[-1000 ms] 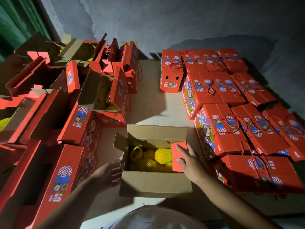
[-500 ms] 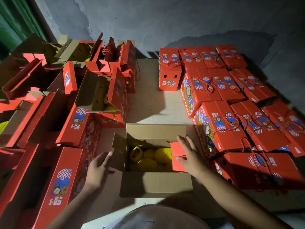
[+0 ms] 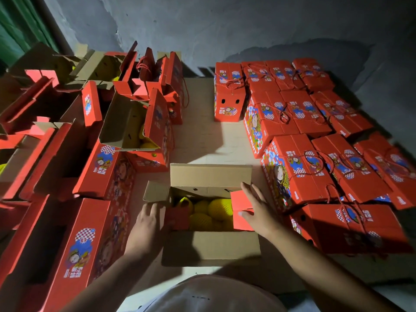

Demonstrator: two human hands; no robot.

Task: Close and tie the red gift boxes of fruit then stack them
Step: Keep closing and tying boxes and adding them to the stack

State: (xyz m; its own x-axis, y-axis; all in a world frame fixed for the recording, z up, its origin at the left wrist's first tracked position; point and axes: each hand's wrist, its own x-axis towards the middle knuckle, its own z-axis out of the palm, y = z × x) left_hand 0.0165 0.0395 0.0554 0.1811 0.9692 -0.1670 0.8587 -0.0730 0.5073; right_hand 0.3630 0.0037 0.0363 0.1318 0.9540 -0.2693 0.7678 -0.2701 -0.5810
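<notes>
Open box sits centre, w/ yellow netted fruit inside. Left hand, fingers spread, presses its left side flap; right hand, fingers straight, presses the red right flap. Right of the box: tied boxes, one printed "FRESH FRUIT". Left of it: unclosed boxes.

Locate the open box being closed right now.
In the head view, the open box sits bottom centre between the left hand and right hand, closed red boxes just to its right.
</notes>
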